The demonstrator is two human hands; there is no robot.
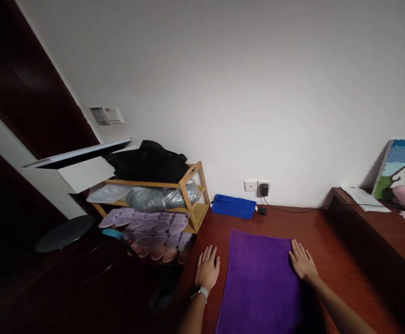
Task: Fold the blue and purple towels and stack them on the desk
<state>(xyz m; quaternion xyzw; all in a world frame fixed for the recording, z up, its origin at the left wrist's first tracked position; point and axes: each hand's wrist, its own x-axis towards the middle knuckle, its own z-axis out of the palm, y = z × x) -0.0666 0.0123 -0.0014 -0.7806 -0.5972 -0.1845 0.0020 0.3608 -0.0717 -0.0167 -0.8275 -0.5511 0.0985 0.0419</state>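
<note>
A purple cloth [263, 278] lies flat on the reddish-brown wooden table [303, 222], with a second edge showing along its left side. My left hand [208, 269] rests on the bare wood just left of the cloth, fingers stretched out, holding nothing. On the wrist is a pale band. At the cloth's far right corner lies my right hand [302, 260], flat and open, its fingers touching the right edge. The near end of the cloth runs out of the picture. A folded blue cloth [234, 207] sits farther back against the wall.
Near the wall socket [251, 186], a black plug [264, 189] trails a cable rightward. Left of the table stands a wooden rack [191, 204] with slippers [153, 229] and a black bag [150, 162]. A raised ledge [355, 222] on the right holds papers, a picture and a pink toy.
</note>
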